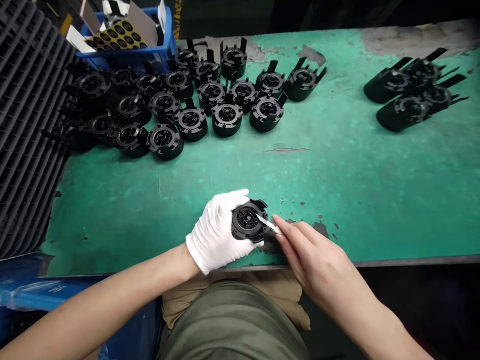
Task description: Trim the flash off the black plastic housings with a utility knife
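My left hand (pixel 221 230), in a white glove, is wrapped around a round black plastic housing (pixel 249 220). The housing's ribbed circular face is turned up toward me, just above the front edge of the bench. My bare right hand (pixel 315 250) pinches a small knife (pixel 267 223) with a thin, pale, pointed blade. Its tip is at the right part of the housing's face; whether it touches cannot be made out. My right fingers hide most of the handle.
Several similar black housings (pixel 227 117) stand across the back left of the green bench (pixel 337 175), and a smaller group (pixel 401 110) sits at the right. A blue crate (pixel 129 59) holds cartons and a sheet of round stickers (pixel 118 37). Stacked grey trays (pixel 30 120) rise at the left.
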`<state>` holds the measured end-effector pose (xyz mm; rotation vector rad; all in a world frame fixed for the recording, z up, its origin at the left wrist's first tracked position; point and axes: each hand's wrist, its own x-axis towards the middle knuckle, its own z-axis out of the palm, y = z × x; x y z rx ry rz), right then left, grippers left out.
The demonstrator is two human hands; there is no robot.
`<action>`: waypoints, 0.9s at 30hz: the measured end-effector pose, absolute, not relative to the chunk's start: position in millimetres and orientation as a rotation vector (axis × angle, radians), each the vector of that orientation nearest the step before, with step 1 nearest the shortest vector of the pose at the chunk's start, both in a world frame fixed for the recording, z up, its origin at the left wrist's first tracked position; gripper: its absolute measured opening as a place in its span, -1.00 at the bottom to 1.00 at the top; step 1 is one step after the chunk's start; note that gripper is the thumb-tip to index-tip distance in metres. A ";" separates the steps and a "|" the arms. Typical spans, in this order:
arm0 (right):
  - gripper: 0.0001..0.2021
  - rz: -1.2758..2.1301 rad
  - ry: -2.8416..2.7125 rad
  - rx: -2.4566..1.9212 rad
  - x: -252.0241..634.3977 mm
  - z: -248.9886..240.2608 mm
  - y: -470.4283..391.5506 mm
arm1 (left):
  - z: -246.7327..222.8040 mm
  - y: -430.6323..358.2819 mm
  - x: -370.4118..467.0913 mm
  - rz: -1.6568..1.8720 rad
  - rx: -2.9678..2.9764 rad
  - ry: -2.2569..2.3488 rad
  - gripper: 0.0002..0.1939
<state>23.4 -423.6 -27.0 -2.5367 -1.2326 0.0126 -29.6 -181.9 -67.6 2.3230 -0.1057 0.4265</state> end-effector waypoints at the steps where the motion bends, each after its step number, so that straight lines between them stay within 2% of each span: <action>1: -0.60 -0.014 -1.245 -2.558 23.0 -26.2 -422.6 | -66.9 -181.3 -29.4 0.415 2.309 -0.106 -0.25; 4: -0.60 -0.053 -1.281 -2.605 22.1 -24.6 -419.9 | -64.5 -180.2 -26.5 0.383 2.272 -0.087 -0.28; 9: -0.64 0.032 -1.312 -2.618 26.3 -21.3 -419.7 | -61.3 -181.8 -23.5 0.312 2.243 -0.014 -0.18; 16: -0.67 -0.033 -1.454 -2.720 34.2 -11.8 -418.8 | -57.3 -182.9 -22.1 0.299 2.267 -0.051 -0.49; 27: -0.57 -0.103 -1.529 -2.702 37.1 -13.8 -420.7 | -58.6 -182.4 -23.0 0.302 2.284 -0.033 -0.48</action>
